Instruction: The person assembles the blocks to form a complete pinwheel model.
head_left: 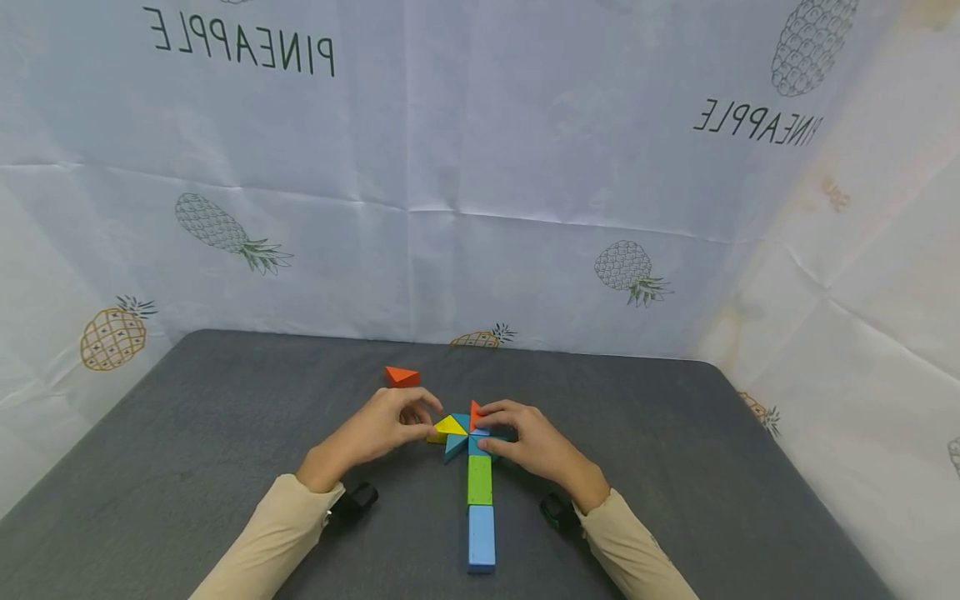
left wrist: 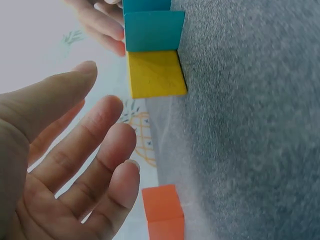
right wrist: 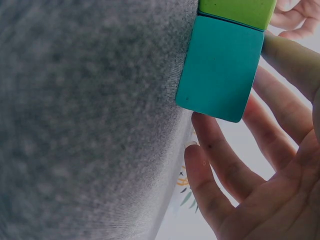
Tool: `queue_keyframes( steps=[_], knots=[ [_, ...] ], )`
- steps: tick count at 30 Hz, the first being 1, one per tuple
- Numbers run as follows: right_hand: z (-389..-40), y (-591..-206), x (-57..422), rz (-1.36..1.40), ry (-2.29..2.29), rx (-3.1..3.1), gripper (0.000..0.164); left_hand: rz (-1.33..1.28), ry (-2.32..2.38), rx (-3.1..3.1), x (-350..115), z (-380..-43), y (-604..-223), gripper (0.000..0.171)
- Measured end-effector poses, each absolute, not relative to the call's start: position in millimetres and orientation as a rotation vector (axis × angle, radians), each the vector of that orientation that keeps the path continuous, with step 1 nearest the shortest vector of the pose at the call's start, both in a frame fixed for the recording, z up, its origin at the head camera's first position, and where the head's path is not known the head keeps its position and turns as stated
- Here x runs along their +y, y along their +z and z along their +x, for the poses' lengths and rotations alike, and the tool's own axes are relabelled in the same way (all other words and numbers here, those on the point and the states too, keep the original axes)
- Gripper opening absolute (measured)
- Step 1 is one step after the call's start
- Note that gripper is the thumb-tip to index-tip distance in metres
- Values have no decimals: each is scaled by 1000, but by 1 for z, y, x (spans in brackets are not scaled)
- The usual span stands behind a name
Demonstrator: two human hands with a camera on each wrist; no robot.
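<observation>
Triangular blocks in yellow (head_left: pixel 451 425), blue and orange form a pinwheel shape on the table, above a stem of a green block (head_left: pixel 480 481) and a light blue block (head_left: pixel 482 537). At the pinwheel's right side, my right hand (head_left: pixel 536 442) holds a teal block (right wrist: pixel 220 67) between thumb and fingers. Its fingertips lie by the upright orange triangular block (head_left: pixel 474 414). Left of the pinwheel, my left hand (head_left: pixel 382 425) hovers with loosely bent, parted fingers and nothing between them. The left wrist view shows a gap between these fingers and the yellow block's side (left wrist: pixel 157 75).
A loose orange triangular block (head_left: pixel 402 377) lies farther back, just beyond my left hand. The dark grey table (head_left: pixel 637 517) ends at a white cloth (head_left: pixel 517 167) printed with pineapples. Dark wrist bands (head_left: pixel 558 512) sit below both sleeves.
</observation>
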State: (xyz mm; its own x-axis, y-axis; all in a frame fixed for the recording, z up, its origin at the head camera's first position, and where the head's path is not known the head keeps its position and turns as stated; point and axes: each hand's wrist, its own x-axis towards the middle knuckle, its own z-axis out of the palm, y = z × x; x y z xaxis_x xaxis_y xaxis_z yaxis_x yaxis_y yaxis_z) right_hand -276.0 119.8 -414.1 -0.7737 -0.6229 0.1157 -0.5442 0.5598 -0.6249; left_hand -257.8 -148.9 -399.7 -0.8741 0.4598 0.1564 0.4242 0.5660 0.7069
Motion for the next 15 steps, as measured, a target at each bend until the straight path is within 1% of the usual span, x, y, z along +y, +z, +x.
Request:
queue_keyframes(
  steps=[15],
  knots=[
    [-276, -414, 121, -1027, -1012, 2657, 35, 632, 1139, 2919, -160, -261, -400, 31]
  ],
)
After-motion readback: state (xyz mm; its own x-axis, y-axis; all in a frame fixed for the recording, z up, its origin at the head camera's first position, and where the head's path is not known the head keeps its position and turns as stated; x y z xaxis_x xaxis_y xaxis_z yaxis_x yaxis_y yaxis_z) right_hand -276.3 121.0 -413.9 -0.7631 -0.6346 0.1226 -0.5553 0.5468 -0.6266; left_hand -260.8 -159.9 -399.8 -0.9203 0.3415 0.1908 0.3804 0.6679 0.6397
